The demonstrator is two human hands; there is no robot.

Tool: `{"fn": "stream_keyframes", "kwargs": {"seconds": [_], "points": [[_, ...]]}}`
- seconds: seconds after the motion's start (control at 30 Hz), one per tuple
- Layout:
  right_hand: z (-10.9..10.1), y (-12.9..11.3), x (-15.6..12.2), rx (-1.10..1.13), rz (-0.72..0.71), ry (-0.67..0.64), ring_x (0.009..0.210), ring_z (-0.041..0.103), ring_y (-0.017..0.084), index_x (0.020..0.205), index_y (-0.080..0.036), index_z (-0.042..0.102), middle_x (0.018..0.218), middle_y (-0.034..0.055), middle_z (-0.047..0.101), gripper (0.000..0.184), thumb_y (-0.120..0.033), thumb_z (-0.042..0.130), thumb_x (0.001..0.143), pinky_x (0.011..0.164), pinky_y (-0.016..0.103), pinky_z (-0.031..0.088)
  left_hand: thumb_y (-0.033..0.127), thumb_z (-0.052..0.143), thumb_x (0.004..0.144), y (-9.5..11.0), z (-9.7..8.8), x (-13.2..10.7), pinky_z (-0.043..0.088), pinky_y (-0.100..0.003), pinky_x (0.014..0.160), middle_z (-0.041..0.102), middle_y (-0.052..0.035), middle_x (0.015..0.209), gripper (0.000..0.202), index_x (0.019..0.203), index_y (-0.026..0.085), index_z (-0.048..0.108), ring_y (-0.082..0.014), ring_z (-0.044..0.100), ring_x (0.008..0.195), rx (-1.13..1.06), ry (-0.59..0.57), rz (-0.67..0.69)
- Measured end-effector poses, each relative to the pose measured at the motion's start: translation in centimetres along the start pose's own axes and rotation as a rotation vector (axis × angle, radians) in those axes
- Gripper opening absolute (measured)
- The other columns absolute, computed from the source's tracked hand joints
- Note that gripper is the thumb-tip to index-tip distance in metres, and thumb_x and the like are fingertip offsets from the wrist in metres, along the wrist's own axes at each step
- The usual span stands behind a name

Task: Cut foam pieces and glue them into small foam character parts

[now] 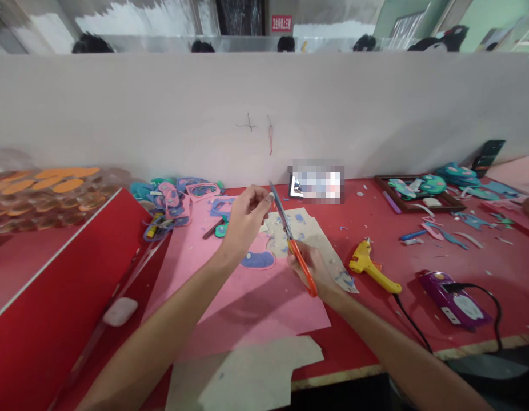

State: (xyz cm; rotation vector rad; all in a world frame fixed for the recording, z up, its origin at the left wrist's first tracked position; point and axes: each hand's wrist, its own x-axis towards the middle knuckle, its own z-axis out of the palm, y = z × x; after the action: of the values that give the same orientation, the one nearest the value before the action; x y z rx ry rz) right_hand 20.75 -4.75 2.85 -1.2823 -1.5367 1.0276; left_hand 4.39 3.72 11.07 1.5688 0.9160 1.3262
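Note:
My right hand (312,264) grips a pair of scissors (302,265) by the orange handles, blades pointing up and away from me. Close to the blade tips, my left hand (251,214) is closed in a pinch. A small pale bit shows at its fingertips, too small to name. Below both hands lies a pink sheet (264,308) with a blue curved cut-out piece (259,260) edged in pink. A cream sheet (307,228) strewn with blue scraps lies partly under my right hand. Beside my left wrist are a small green piece (221,229) and a dark stick-like tool (211,229).
On the right are a yellow glue gun (371,268) with a cord, a purple power strip (455,299) and a brown tray (419,200) holding cut pieces. Colourful cut-outs (174,200) pile up at the back left. A red board (71,291) stands along the left. A white partition (183,108) rises behind.

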Motion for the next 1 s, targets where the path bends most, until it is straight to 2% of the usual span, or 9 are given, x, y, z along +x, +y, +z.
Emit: {"fn": "stream_keyframes", "kwargs": {"seconds": [0.23,0.63,0.9,1.0], "points": [[0.1,0.3,0.0,0.059,-0.005,0.017,0.053,0.036,0.012,0.072,-0.024,0.042,0.057,-0.0044,0.042,0.052,-0.072,0.056,0.088,0.048,0.026,0.029,0.029,0.067,0.091,-0.1,0.0,0.0,0.036,-0.025,0.051,0.049,0.0039,0.065,0.017,0.080,0.021,0.056,-0.0089,0.045,0.054,-0.004,-0.008,0.039],[0.6,1.0,-0.1,0.188,0.011,-0.023,0.048,0.034,0.011,0.074,-0.024,0.041,0.057,-0.0058,0.037,0.064,-0.087,0.047,0.085,0.043,0.026,0.030,0.019,0.062,0.090,0.2,0.2,0.0,0.037,-0.023,0.052,0.052,0.0038,0.064,0.010,0.080,0.019,0.058,-0.0077,0.046,0.053,-0.047,-0.004,-0.007],[0.7,1.5,0.0,0.163,-0.007,-0.014,0.050,0.037,0.011,0.072,-0.024,0.041,0.056,-0.0050,0.039,0.061,-0.082,0.048,0.089,0.044,0.024,0.031,0.028,0.060,0.096,0.5,0.3,-0.3,0.041,-0.020,0.047,0.061,0.0050,0.064,0.013,0.091,0.021,0.049,-0.0084,0.057,0.049,-0.170,-0.071,-0.082],[0.8,1.7,0.1,0.140,0.004,0.001,0.051,0.037,0.011,0.071,-0.024,0.039,0.057,-0.0045,0.039,0.060,-0.081,0.047,0.090,0.045,0.024,0.030,0.029,0.061,0.096,0.3,0.4,-0.3,0.043,-0.020,0.047,0.064,0.0035,0.071,0.015,0.093,0.021,0.049,-0.0085,0.060,0.050,-0.182,-0.078,-0.075]]}}
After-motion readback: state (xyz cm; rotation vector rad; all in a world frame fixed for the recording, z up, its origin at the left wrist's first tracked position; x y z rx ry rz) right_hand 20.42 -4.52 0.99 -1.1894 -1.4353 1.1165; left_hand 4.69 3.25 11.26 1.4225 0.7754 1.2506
